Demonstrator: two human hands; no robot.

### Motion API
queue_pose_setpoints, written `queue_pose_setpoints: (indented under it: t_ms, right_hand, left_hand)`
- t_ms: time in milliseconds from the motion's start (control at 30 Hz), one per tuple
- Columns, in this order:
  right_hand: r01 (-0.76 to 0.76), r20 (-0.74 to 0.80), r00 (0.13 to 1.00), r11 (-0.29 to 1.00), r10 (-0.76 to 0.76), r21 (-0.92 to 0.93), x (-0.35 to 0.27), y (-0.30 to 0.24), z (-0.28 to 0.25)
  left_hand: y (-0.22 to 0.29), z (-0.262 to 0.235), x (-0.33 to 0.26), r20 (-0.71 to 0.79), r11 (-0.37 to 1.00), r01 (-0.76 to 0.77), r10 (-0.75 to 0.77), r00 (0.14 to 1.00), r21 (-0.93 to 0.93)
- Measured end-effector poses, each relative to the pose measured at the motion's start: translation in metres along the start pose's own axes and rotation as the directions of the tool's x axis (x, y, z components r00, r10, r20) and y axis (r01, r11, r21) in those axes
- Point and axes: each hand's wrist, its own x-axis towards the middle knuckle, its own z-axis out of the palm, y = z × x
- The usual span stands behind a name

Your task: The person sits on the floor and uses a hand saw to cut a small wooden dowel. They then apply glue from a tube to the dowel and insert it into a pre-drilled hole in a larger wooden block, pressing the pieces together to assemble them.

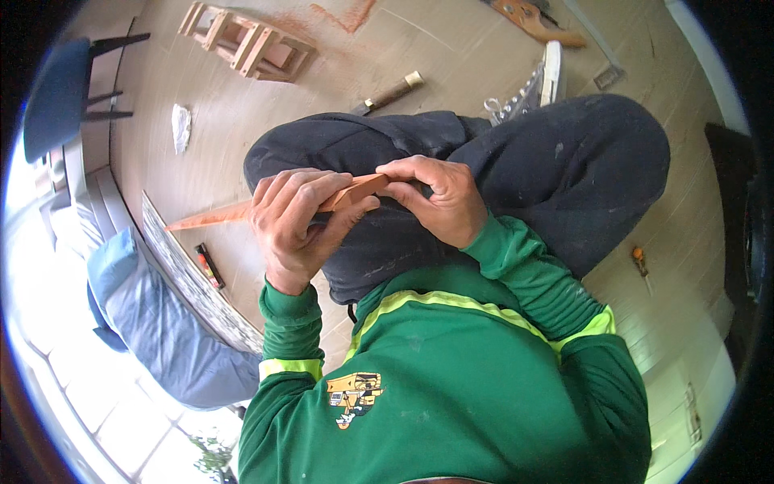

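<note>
A long, tapered strip of reddish wood (211, 217) runs from a thin point at the left to a thicker end near the middle. My left hand (292, 219) wraps around its middle part. My right hand (439, 198) pinches the thick end with its fingertips. Both hands hover above my crossed legs in dark trousers (564, 161). My green sleeves with yellow bands (516, 270) come up from below.
On the wooden floor lie a small reddish wooden frame (250, 44), a dark tool with a brass end (391, 93), a crumpled white rag (181, 127), a wooden-handled tool (536, 22) and a small orange tool (640, 260). A blue chair (56, 97) and blue cushion (153, 315) are at left.
</note>
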Motion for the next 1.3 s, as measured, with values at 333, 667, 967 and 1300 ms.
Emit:
queue_pose_setpoints:
  t_ms: [333,667,967,1300]
  right_hand:
    - [0.000,0.056,0.998,0.996,0.005,-0.088,0.006,-0.003,-0.002]
    - [0.019,0.067,0.998,0.981,-0.007,-0.191,0.006,-0.006,-0.002]
    - [-0.016,0.061,0.998,0.981,0.028,-0.193,0.003,-0.001,-0.001]
    - [-0.052,0.053,0.997,0.984,0.062,-0.170,0.000,0.004,0.001]
  left_hand:
    - [0.001,0.004,-0.015,-0.084,0.996,0.063,-0.057,0.995,0.069]
    - [0.001,0.003,-0.016,-0.104,0.997,0.062,-0.056,0.993,0.052]
    - [-0.002,0.001,-0.016,-0.098,0.998,0.057,-0.054,0.994,0.033]
    - [-0.005,0.007,-0.022,-0.141,0.997,0.053,-0.046,0.989,0.052]
